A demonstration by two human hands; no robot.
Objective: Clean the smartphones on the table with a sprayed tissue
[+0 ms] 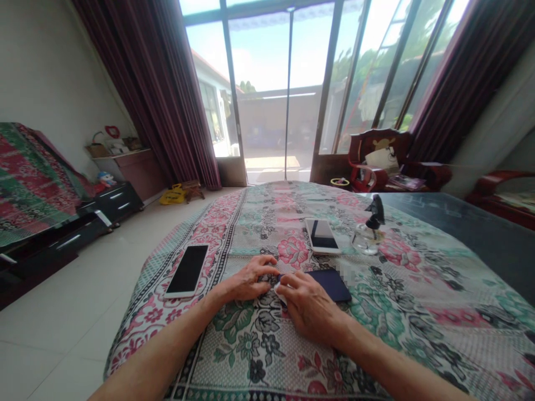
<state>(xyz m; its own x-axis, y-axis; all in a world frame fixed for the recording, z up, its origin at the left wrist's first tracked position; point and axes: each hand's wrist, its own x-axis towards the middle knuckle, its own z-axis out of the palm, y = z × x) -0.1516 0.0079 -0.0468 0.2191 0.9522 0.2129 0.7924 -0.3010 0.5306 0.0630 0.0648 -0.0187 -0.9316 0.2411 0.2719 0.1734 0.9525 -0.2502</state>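
A dark blue phone lies flat on the patterned tablecloth in front of me. My right hand presses down on its left part, fingers curled around a small white cloth or tissue, mostly hidden beneath them. By the phone's left end rests my left hand, thumb and fingers apart; whether its fingertips touch the phone I cannot tell. A white phone with a black screen lies to the left. Beyond my hands is another white phone, next to a clear spray bottle with a black nozzle.
The floral tablecloth covers the table. A dark surface adjoins at the right, with a red wooden chair behind. Black drawers and a yellow bag stand at the left. Glass doors are ahead.
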